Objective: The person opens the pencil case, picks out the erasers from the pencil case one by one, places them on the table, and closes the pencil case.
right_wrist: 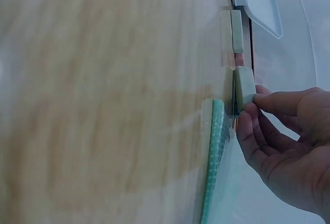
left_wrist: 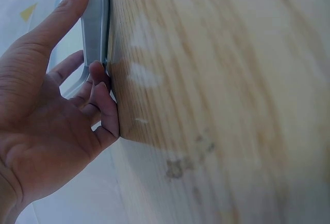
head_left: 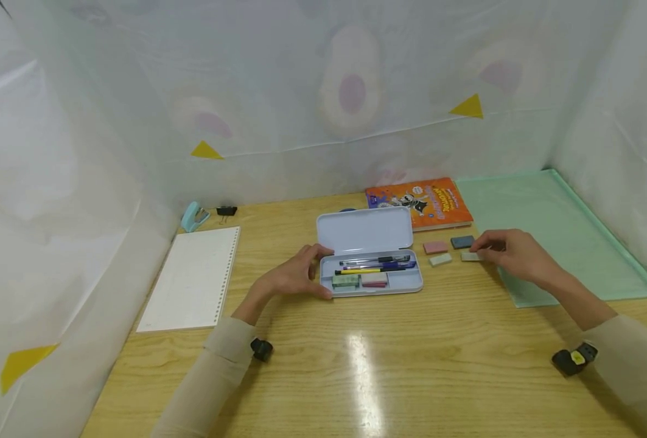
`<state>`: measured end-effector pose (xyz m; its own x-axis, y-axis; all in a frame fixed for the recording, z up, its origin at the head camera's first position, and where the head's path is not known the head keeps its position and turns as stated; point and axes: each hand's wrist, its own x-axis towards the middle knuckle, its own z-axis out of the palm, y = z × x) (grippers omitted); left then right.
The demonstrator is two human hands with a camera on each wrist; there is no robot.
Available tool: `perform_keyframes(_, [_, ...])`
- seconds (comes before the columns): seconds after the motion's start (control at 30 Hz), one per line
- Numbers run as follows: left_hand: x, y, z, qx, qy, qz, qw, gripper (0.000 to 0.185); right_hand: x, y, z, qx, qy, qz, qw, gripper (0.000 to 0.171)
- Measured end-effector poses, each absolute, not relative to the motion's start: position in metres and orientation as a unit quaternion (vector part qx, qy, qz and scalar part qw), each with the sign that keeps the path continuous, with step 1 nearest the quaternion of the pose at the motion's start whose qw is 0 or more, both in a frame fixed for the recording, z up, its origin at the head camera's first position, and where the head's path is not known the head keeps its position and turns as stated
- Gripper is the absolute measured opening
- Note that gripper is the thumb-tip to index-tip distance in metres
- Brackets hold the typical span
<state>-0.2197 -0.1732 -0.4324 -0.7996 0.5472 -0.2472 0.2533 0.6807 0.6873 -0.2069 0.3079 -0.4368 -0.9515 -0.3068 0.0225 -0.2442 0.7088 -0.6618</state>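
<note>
— While the right hand pinches one end of a pale eraser, right of centre in the head frame, what's the failure mode?

— Slip, probably: just thumb and fingertips on it, off-centre, so it could pivot out. Can't tell if it's clear of the table

— Neighbours?

— Dark blue eraser just above it, second pale eraser and pink eraser to its left. A low sideways drag could knock them

— And the pencil case?

— Centre of frame, lid up, pens and a green block inside. Left hand clamps its left end, thumb at the near corner, fingers at the far one. An uneven pull there could skid it toward the orange book

— Views?

— Right wrist, right of frame: thumb against fingertips on the eraser, partly hidden from head. Left wrist, upper left: curled fingers low by the case's base, which head misses. Only head gives the case's contents and the white notepad at left
</note>
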Motion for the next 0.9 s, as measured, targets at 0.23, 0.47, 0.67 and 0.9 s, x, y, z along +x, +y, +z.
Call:
perform_keyframes(0.23, [-0.219, -0.173, -0.4314, 0.222, 0.889, 0.332, 0.224, 0.093, -0.2103, 0.3074, -0.437, -0.161, 0.921, -0.353, 0.034, 0.012])
perform_keyframes(0.47, [-0.2208, -0.1738, -0.433, 0.222, 0.889, 0.332, 0.224, 0.093, -0.2125, 0.3039, -0.4368, -0.171, 0.919, -0.353, 0.036, 0.013])
perform_keyframes(0.67, [-0.2216, -0.174, -0.4336, 0.223, 0.886, 0.339, 0.225, 0.093, -0.2132, 0.2995, -0.4341, -0.175, 0.924, -0.336, 0.043, 0.015])
perform_keyframes(0.9, [-0.2214, -0.1735, -0.4334, 0.227, 0.885, 0.338, 0.224, 0.093, -0.2138, 0.2997, -0.4337, -0.171, 0.929, -0.324, 0.041, 0.016])
